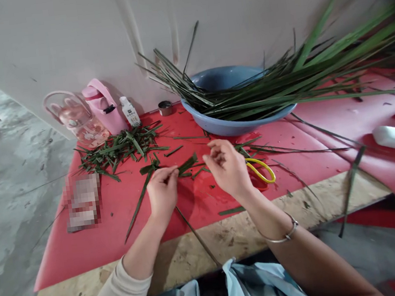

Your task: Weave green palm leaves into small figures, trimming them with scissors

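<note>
My left hand (163, 190) is closed in a pinch on a green leaf strip (188, 163), whose short end sticks out to the right of the fingertips. Long thin strips trail from that hand down to the left and toward my lap. A little to the right, my right hand (229, 169) is raised with loosely curled fingers, thumb apart from the forefinger, and nothing visible between them. Beside its wrist lie scissors with a yellow handle (263, 171), partly hidden. A cut leaf piece (231, 211) rests on the red covering below.
A blue basin (241, 126) holds many long green leaves (249, 96) reaching far right. Cut scraps (122, 150) lie heaped at left, before a clear pink bottle (85, 126), a pink cup carrier (106, 111), a white bottle (129, 110) and a small tin (165, 107).
</note>
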A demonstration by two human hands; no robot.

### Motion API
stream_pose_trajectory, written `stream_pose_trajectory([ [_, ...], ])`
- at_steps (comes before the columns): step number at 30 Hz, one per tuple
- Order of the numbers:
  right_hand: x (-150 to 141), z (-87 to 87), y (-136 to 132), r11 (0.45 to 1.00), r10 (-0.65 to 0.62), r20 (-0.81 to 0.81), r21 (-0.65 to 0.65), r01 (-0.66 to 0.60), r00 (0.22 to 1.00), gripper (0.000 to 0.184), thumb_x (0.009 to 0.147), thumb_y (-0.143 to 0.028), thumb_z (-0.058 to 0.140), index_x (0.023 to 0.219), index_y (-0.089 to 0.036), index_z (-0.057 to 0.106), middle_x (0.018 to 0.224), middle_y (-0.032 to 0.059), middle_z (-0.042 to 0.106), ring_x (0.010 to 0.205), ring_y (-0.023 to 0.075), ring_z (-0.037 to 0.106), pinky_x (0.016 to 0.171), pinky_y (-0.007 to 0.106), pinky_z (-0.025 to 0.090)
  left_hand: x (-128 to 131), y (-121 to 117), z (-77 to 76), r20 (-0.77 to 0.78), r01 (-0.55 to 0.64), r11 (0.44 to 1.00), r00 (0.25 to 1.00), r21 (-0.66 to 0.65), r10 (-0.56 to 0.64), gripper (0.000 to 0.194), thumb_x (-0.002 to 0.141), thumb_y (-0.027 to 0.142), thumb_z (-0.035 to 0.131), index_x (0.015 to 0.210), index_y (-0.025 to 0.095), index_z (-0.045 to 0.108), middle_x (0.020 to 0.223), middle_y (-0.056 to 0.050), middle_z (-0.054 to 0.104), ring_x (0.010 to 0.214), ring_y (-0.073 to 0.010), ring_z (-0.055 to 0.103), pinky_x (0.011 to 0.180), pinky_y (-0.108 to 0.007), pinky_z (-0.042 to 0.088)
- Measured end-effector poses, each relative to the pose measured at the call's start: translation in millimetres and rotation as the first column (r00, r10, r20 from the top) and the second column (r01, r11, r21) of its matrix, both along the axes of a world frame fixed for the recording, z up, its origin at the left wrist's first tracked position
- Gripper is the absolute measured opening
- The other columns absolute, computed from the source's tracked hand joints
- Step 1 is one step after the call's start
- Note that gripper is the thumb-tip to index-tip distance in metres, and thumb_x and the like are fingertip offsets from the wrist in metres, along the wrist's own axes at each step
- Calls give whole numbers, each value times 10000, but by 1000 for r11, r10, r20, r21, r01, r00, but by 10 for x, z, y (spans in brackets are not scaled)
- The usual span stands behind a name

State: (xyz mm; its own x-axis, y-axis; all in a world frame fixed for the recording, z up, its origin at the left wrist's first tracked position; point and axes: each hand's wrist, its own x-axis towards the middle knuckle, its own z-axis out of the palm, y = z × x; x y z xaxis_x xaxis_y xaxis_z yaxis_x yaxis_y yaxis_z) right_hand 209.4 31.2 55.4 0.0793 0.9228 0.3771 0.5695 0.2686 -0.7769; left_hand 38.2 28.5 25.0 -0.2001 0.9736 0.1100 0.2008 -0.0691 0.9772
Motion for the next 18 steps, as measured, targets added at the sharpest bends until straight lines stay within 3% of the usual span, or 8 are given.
stream_pose_trajectory([
  [2, -30, 68, -7, 1000, -18, -47, -24, 17, 999, 198, 811, -332, 504, 938, -181, 524, 733, 21, 565, 567, 113, 500, 574, 230, 426, 17, 2, 30, 357, -62, 980, 925, -191, 128, 200, 657, 301, 668, 820, 184, 674, 732, -23, 611, 638, -107, 542, 654, -249, 452],
  [5, -148, 65, 37, 958, 191, -78, -202, -203, 979, 190, 804, -362, 512, 816, -180, 564, 689, 15, 593, 588, 124, 525, 563, 227, 418, 75, -57, 99, 642, 2, 946, 735, -323, 218, 278, 558, 275, 738, 788, 155, 636, 692, 15, 586, 545, -48, 495, 571, -189, 431],
  [6, -192, 44, 62, 932, 253, -104, -242, -272, 962, 197, 808, -358, 503, 796, -176, 575, 693, 14, 602, 601, 128, 533, 566, 228, 417, 92, -89, 121, 658, 25, 944, 723, -330, 210, 292, 541, 265, 748, 780, 152, 623, 690, 22, 581, 544, -43, 495, 567, -182, 432],
  [9, -289, -36, 131, 870, 357, -184, -291, -398, 916, 217, 828, -318, 456, 731, -164, 575, 636, -6, 579, 575, 117, 519, 545, 223, 409, 92, -179, 147, 619, 159, 922, 778, -354, 104, 298, 552, 270, 736, 787, 155, 595, 668, 33, 563, 520, -53, 493, 545, -202, 454],
  [13, -321, -154, 147, 697, 504, -323, -395, -598, 801, 149, 809, -247, 452, 730, -172, 553, 554, -41, 527, 471, 90, 483, 457, 198, 391, -26, -179, 68, 492, 262, 926, 865, -270, -102, 300, 623, 297, 698, 869, 154, 600, 621, 31, 535, 527, -66, 481, 530, -193, 433],
  [15, -320, -216, 137, 652, 480, -429, -408, -638, 765, 97, 787, -227, 482, 843, -184, 548, 565, -49, 540, 445, 85, 487, 433, 192, 394, -89, -147, 16, 408, 296, 927, 894, -232, -184, 376, 620, 273, 712, 957, 151, 599, 583, 36, 525, 537, -74, 478, 525, -184, 401],
  [18, -309, -278, 145, 674, 342, -587, -392, -626, 734, 175, 768, -266, 541, 923, -188, 523, 556, -62, 537, 412, 76, 479, 412, 185, 384, -145, -124, -20, 351, 381, 893, 892, -240, -286, 434, 624, 240, 714, 1035, 154, 606, 599, 32, 534, 544, -76, 459, 525, -189, 375],
])
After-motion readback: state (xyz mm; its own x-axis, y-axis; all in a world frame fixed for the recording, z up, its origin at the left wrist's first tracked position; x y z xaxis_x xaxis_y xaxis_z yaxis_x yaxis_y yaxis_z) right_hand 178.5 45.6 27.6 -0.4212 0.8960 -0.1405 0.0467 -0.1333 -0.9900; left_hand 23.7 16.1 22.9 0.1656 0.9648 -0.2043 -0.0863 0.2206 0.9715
